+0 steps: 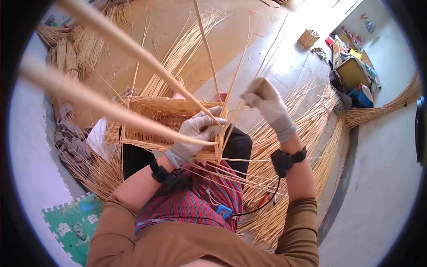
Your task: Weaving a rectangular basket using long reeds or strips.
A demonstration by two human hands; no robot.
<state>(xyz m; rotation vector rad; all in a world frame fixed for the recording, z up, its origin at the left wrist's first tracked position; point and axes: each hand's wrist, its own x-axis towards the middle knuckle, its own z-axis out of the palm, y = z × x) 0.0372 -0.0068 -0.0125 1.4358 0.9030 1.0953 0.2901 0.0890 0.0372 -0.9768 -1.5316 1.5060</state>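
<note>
A rectangular wicker basket point(155, 116) in pale cane rests over my lap, its woven inner walls showing. Thick upright rods point(133, 55) rise from it, two of them slanting close past the view and blurred. My left hand point(195, 133), in a light work glove, is closed on the basket's near right corner, fingers curled among the canes there. To its right and higher, my gloved right hand point(268, 104) pinches a wicker strand point(237, 109) that runs down to the same corner. Several loose strand ends point(240, 175) fan out rightward below that corner.
Long bundles of cane point(302, 147) cover the floor on my right, and another sheaf point(189, 46) lies ahead. Tied bundles point(66, 58) stand at the far left beside a grey cloth point(73, 138). A green foam mat point(73, 224) lies near left; a small box point(308, 38) sits far right.
</note>
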